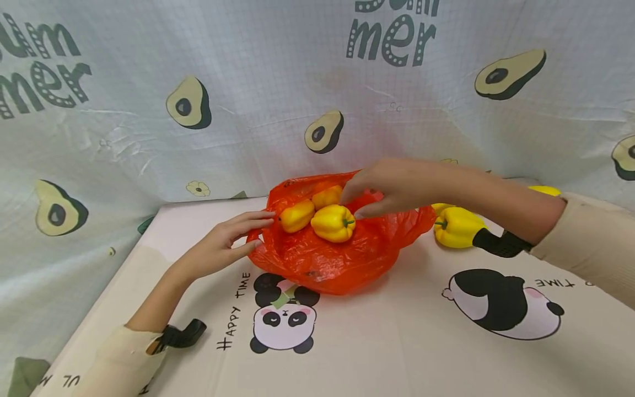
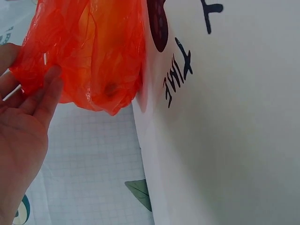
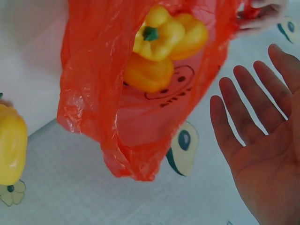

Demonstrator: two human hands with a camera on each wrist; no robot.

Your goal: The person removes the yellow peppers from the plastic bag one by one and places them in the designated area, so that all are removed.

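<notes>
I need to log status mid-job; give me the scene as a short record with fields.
Container: red plastic bag, mouth open, on the table
Inside: three yellow peppers
Outside: other peppers right of the bag, partly hidden, count unclear
Left hand: touching the bag's left edge
Right hand: fingers apart, holding nothing

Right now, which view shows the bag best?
The head view: nearly the whole bag shows, spread open, three peppers inside, though the right hand hides part of it. The left wrist view has only one side; the right wrist view has one end and a printed face, cut off on top.
</notes>
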